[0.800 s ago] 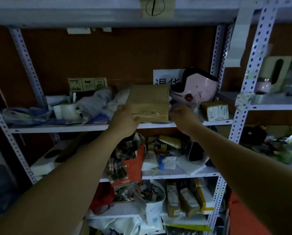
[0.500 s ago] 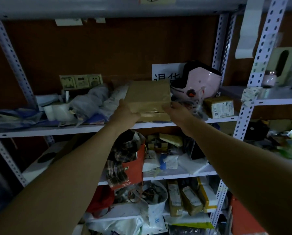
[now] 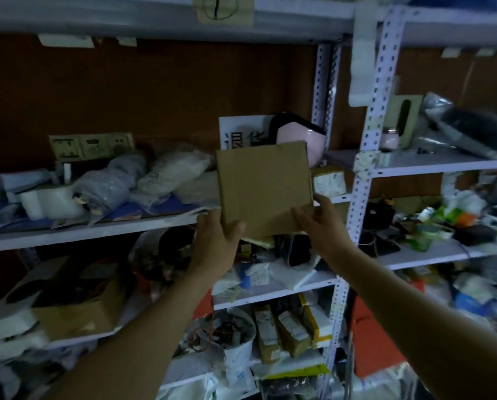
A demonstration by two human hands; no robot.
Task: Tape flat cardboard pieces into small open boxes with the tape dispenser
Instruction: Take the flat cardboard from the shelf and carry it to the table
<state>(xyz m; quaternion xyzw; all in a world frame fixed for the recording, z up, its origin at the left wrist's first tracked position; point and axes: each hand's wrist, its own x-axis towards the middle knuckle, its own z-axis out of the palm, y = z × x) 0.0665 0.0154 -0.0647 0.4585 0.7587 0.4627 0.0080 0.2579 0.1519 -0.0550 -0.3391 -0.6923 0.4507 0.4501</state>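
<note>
Both hands hold a flat brown piece of cardboard (image 3: 263,189) upright in front of the middle shelf (image 3: 97,229) of a white metal rack. The left hand (image 3: 217,246) grips the cardboard's lower left corner, thumb curled over the front face and fingers hidden behind it. The right hand (image 3: 321,223) pinches the lower right edge, thumb on the front, the other fingers mostly out of sight behind the board.

Directly behind the cardboard a pink helmet (image 3: 295,134) and a white sign (image 3: 241,132) with dark characters are each partly covered, so the sign cannot be read in full. Just right of the cardboard sits a small labelled box (image 3: 328,180), its print too small to make out. Left of the cardboard, on the same shelf, lie plastic-wrapped bundles (image 3: 143,180) and rolls of white tape (image 3: 52,199) (their exact contents are unclear in the dim light). Below the cardboard the lower shelves are crowded with packets and an open carton (image 3: 80,310); most of it is blurred. To the right of the cardboard a second rack's shelf (image 3: 443,161) holds clutter smeared beyond telling.
</note>
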